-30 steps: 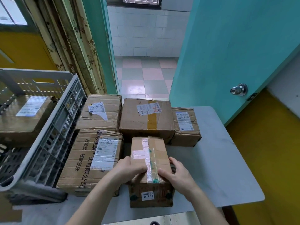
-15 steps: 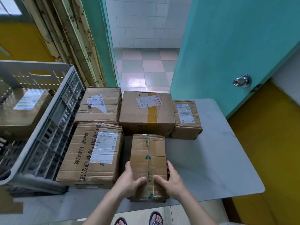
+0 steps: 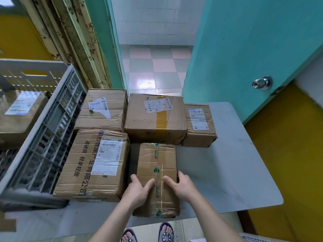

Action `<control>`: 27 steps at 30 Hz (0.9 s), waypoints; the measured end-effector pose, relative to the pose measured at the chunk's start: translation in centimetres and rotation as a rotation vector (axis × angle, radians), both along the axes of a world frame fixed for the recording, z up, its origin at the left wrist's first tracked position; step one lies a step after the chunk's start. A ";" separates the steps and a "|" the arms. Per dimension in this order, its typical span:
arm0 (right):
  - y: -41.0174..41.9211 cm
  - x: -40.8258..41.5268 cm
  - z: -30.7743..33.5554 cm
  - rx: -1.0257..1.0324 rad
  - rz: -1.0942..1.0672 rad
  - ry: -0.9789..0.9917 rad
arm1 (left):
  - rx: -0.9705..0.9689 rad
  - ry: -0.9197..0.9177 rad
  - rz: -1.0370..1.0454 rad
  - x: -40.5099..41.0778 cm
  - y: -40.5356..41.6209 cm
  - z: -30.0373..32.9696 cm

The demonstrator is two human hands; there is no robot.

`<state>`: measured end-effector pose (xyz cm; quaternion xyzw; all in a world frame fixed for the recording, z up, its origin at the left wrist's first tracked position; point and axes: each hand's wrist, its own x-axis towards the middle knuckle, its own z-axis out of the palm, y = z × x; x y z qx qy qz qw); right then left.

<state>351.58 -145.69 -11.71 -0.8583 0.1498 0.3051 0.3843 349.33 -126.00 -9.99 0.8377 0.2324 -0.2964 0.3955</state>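
Observation:
A narrow cardboard box [image 3: 156, 165] with clear tape and green marks lies flat near the front of the grey table [image 3: 227, 168]. My left hand [image 3: 138, 189] grips its left side, thumb on top. My right hand [image 3: 181, 186] grips its right side the same way. Behind and beside it stand other cardboard boxes: a large one with Chinese print [image 3: 83, 165] to the left, one with a torn label [image 3: 103, 110] at the back left, one with yellow tape [image 3: 155, 117] in the middle, and a small one [image 3: 199, 124] at the right.
A grey plastic crate [image 3: 47, 137] holding another labelled box [image 3: 19, 112] stands at the left of the table. A teal door [image 3: 244, 49] with a metal knob [image 3: 262, 82] stands open at the right. Tiled floor lies beyond the doorway. My sandalled feet show below the table's edge.
The narrow box was turned over from its taped, labelled face and now lies flat on the table. Both hands have slid to its near sides.

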 end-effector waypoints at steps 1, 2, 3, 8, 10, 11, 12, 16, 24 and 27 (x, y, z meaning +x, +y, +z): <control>-0.1 0.1 -0.1 0.009 0.002 0.008 | 0.028 -0.005 -0.016 0.0 -0.1 0.0; -0.2 0.1 -0.2 0.023 0.003 0.013 | 0.044 -0.004 -0.027 0.1 -0.2 -0.1; -0.3 0.2 0.0 0.040 0.007 0.013 | 0.041 0.010 -0.030 0.4 -0.1 -0.3; -0.7 2.1 1.3 0.008 0.037 0.122 | -0.082 0.148 0.139 2.8 0.3 -0.1; -0.2 2.9 1.7 -0.021 0.011 0.211 | -0.071 0.114 0.195 3.6 -0.1 -0.2; 0.0 3.3 1.8 -0.034 0.011 0.221 | -0.052 0.082 0.189 3.8 -0.2 -0.3; 0.0 3.5 1.6 -0.054 0.017 0.209 | -0.028 0.054 0.172 3.9 -0.4 -0.4; -0.2 4.0 1.2 -0.073 0.047 0.155 | 0.054 0.024 0.099 4.3 -0.3 -0.7; -0.6 6.8 2.2 -0.072 0.022 0.263 | -0.067 0.150 0.168 7.9 -0.2 0.3; -0.1 7.3 1.9 -0.087 -0.001 0.237 | -0.034 0.057 0.140 8.3 0.0 -0.6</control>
